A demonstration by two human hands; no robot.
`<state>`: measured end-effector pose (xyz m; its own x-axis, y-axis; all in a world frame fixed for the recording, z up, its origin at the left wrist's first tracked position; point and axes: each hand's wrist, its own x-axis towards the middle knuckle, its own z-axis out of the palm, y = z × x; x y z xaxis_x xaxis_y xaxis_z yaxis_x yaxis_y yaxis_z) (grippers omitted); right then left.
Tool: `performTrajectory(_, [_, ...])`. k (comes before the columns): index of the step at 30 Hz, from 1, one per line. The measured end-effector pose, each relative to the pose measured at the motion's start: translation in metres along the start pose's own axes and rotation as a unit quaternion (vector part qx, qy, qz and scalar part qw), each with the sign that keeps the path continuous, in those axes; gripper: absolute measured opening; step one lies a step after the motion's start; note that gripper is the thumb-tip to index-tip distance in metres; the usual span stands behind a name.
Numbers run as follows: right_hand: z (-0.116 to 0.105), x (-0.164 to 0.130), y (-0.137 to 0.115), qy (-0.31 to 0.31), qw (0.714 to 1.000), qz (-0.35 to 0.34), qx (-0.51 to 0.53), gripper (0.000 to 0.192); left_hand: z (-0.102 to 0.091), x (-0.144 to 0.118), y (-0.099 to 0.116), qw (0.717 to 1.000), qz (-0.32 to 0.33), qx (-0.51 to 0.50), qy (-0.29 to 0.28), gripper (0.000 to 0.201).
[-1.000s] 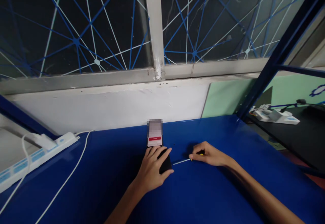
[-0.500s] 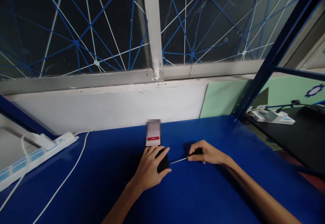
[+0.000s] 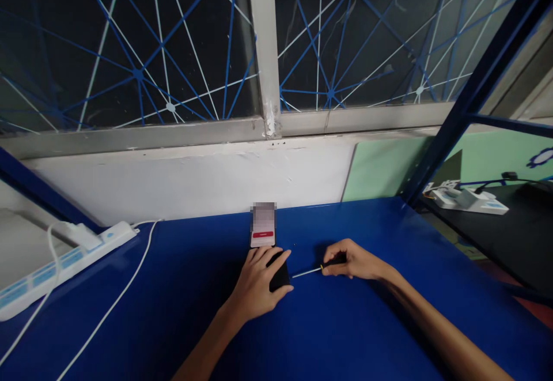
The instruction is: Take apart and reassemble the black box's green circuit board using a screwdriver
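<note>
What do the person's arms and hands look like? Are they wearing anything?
Both arms are bare, with no sleeves in view. The left hand and right hand wear no gloves, and no rings, watch or bracelets show.

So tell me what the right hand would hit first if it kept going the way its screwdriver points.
Likely the black device under the left hand: the right hand aims its screwdriver straight at its edge.

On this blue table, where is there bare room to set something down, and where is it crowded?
Bare blue table lies between the forearms near the front edge, between the white cable and the left hand, and right of the right hand. It is crowded at the middle: left hand on a black object, phone behind, screwdriver touching. The power strip fills the left edge.
</note>
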<state>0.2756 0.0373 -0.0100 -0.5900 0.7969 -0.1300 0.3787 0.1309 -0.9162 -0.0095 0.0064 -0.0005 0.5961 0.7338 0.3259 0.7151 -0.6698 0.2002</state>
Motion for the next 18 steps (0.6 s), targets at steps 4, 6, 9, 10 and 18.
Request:
performTrajectory(4, [-0.0002,-0.0001,-0.0038,0.02,0.996,-0.054,-0.063,0.042,0.0004,-0.001,-0.0007,1.0,0.0,0.0,0.0,0.063])
performTrajectory(6, [0.0004,-0.0009,-0.0061,0.027,0.996,-0.055,-0.07,0.039,0.0001,-0.0011,-0.0005,1.0,0.001,0.0,0.002,0.062])
performTrajectory(9, [0.0009,-0.0021,-0.0071,0.038,0.997,-0.046,-0.057,0.035,-0.0007,-0.0007,0.0002,1.0,0.002,-0.002,0.006,0.061])
performTrajectory(10, [0.0008,-0.0023,-0.0065,0.038,0.997,-0.042,-0.048,0.035,-0.0009,-0.0004,0.0004,1.0,0.003,-0.003,0.009,0.061])
performTrajectory(18, [-0.0018,-0.0002,-0.0003,0.012,0.997,-0.045,-0.062,0.04,0.0009,-0.0009,-0.001,1.0,0.008,-0.003,0.011,0.062])
